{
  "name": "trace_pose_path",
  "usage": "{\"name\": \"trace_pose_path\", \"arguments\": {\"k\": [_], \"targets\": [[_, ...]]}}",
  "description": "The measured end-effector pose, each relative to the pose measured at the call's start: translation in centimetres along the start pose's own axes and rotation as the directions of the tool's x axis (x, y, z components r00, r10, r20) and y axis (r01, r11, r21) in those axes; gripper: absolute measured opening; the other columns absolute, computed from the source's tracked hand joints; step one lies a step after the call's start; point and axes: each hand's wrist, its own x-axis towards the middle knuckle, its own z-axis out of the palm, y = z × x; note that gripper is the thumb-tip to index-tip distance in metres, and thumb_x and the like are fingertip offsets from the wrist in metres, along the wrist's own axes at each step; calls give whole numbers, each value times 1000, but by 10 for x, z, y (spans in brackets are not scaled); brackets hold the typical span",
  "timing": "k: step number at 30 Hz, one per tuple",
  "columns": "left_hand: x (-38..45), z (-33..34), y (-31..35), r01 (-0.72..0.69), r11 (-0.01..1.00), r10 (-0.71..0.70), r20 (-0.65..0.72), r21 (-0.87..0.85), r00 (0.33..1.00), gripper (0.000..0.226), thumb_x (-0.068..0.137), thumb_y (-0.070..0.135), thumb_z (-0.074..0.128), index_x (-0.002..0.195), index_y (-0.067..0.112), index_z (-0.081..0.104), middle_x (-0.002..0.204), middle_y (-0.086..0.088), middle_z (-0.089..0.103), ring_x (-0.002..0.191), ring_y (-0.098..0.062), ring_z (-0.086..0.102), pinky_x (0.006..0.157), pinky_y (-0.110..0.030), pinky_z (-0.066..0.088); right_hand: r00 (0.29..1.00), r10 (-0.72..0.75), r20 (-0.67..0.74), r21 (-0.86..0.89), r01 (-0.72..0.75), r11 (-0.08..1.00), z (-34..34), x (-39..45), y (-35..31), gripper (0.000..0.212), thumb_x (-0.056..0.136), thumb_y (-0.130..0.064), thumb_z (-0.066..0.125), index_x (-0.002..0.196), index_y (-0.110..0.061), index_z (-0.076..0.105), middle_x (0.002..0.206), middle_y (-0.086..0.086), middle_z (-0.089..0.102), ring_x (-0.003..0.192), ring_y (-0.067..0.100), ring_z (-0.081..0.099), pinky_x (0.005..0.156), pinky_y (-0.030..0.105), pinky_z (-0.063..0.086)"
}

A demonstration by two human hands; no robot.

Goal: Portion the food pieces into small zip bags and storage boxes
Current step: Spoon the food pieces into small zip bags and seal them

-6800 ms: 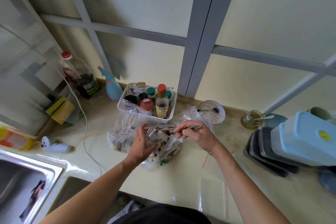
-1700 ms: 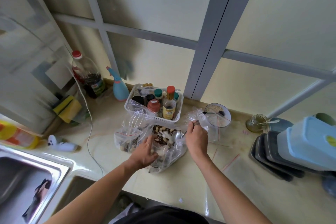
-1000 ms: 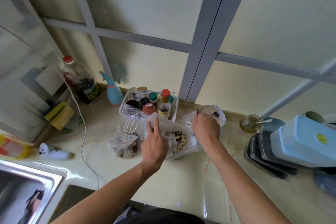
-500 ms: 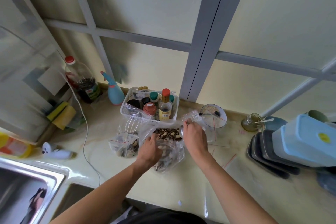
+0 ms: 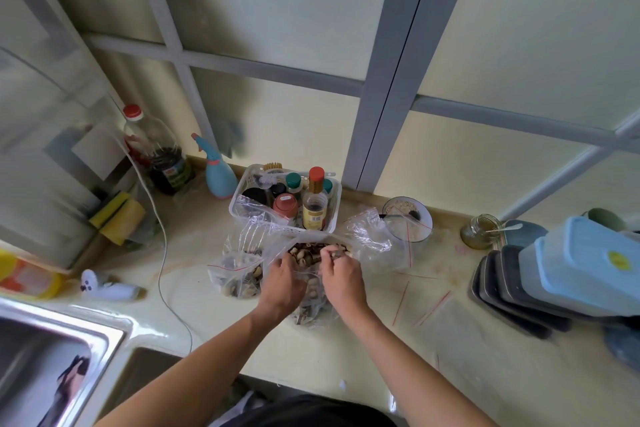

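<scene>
A clear plastic bag (image 5: 313, 314) full of brown and pale food pieces (image 5: 308, 249) stands on the counter in the middle. My left hand (image 5: 283, 282) grips its near left rim and my right hand (image 5: 341, 279) grips its near right rim, holding the mouth open. A smaller zip bag (image 5: 235, 274) with a red seal and some pieces in it sits just left. Flat zip bags (image 5: 429, 315) lie on the counter to the right. Storage boxes (image 5: 585, 270) with light blue lids are stacked at the far right.
A white basket (image 5: 242, 204) of sauce bottles stands right behind the bags. A bowl (image 5: 408, 215) and a small jar (image 5: 479, 230) sit behind to the right, dark trays (image 5: 509, 302) lean under the boxes. A sink (image 5: 52, 357) is at the lower left, with a white cord (image 5: 161, 253) across the counter.
My right hand has come down from the bag's far right rim to the near rim beside my left hand. The bag's mouth now gapes wider.
</scene>
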Motion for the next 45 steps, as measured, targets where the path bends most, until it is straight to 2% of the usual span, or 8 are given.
{"name": "trace_pose_path", "arguments": {"k": [3, 6, 11, 20, 25, 31, 37, 45], "targets": [[0, 0, -1, -16, 1000, 16, -2, -20, 1000, 27, 87, 16, 61, 112, 11, 51, 113, -10, 54, 93, -23, 50, 87, -36, 48, 936, 350, 41, 322, -344, 882, -3, 5, -1, 30, 106, -31, 50, 86, -19, 69, 74, -3, 76, 67, 9, 75, 76, 38, 63], [-1, -1, -2, -58, 997, 58, -1, -45, 998, 25, 88, 15, 58, 112, 12, 52, 112, -5, 51, 94, -21, 51, 86, -35, 48, 866, 489, 104, 485, -474, 735, -13, 6, 8, 24, 106, -27, 52, 97, -16, 72, 78, 0, 78, 68, 11, 76, 70, 32, 62], [1, -6, 0, -99, 994, 101, 29, -50, 994, 16, 87, 16, 59, 102, 18, 52, 112, -4, 51, 97, -23, 56, 88, -37, 52, 841, 539, 32, 547, -467, 695, -34, 11, 25, 31, 105, -28, 51, 95, -14, 76, 70, 4, 77, 66, 18, 76, 78, 38, 62], [5, -8, 5, -81, 994, 86, 79, -68, 993, 14, 88, 22, 61, 99, 19, 54, 110, -5, 54, 93, -22, 58, 87, -37, 53, 838, 531, -131, 520, -398, 756, -90, 26, 32, 38, 104, -30, 47, 85, -15, 76, 61, 2, 72, 58, 13, 71, 66, 29, 51], [7, -6, 9, -136, 989, 143, 136, -61, 980, 27, 91, 25, 60, 109, 12, 45, 113, -7, 44, 104, -25, 50, 95, -39, 47, 892, 429, -143, 458, -325, 828, -113, 23, 28, 37, 103, -28, 48, 80, -16, 75, 61, 1, 71, 56, 13, 68, 62, 27, 47], [2, -3, 16, -166, 979, 190, 244, -114, 951, 29, 91, 26, 50, 109, 18, 29, 118, -5, 28, 107, -24, 39, 104, -42, 42, 993, 106, 48, 359, -116, 926, -120, 15, 15, 34, 106, -33, 50, 89, -19, 76, 68, 3, 72, 60, 13, 69, 62, 22, 54], [5, -1, 16, -178, 980, 193, 200, -92, 961, 45, 79, 39, 44, 113, 16, 26, 113, -3, 26, 111, -26, 32, 104, -39, 38, 888, -207, 412, 278, 94, 956, -123, 9, 2, 17, 100, -30, 64, 103, -30, 80, 88, -6, 76, 80, 10, 72, 81, 29, 59], [5, -3, 8, -203, 978, 208, 163, -49, 964, 64, 70, 63, 33, 112, 16, 27, 111, -3, 28, 103, -21, 31, 93, -36, 40, 915, -265, 305, 277, 181, 944, -122, 10, -2, 16, 90, -21, 68, 87, -31, 80, 91, -9, 70, 87, 12, 65, 82, 31, 52]]}}
